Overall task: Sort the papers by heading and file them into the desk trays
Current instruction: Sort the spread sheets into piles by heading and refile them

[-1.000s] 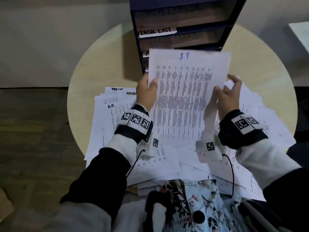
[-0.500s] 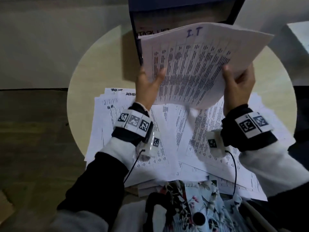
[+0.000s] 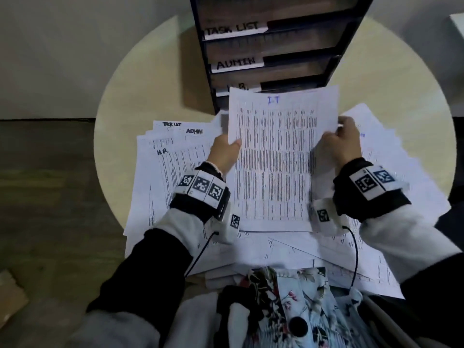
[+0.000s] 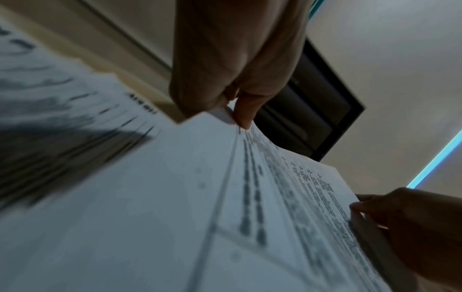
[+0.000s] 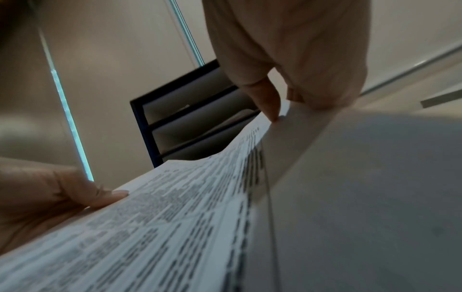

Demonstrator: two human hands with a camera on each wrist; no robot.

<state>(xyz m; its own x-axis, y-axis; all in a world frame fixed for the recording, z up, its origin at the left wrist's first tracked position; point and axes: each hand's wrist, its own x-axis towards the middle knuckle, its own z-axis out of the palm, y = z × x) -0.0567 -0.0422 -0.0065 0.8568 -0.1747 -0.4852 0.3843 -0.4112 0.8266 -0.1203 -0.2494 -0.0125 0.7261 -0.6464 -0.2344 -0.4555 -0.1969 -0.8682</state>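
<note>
White printed sheets headed "I.T" (image 3: 278, 156), centre frame, are pinched at both side edges by the left hand (image 3: 224, 154) and right hand (image 3: 345, 141); misfiling in the black desk trays (image 3: 271, 56) seems possible, since no I.T label shows.

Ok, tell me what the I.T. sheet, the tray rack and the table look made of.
I.T. sheet: thin matte paper; it bends between both hands.
Tray rack: dark frame, metal or plastic, cannot tell which.
Table: pale, smooth matte top, possibly laminate.

H.R. tray label (image 3: 237, 87) — half behind I.T. sheet (image 3: 276, 159)
</note>
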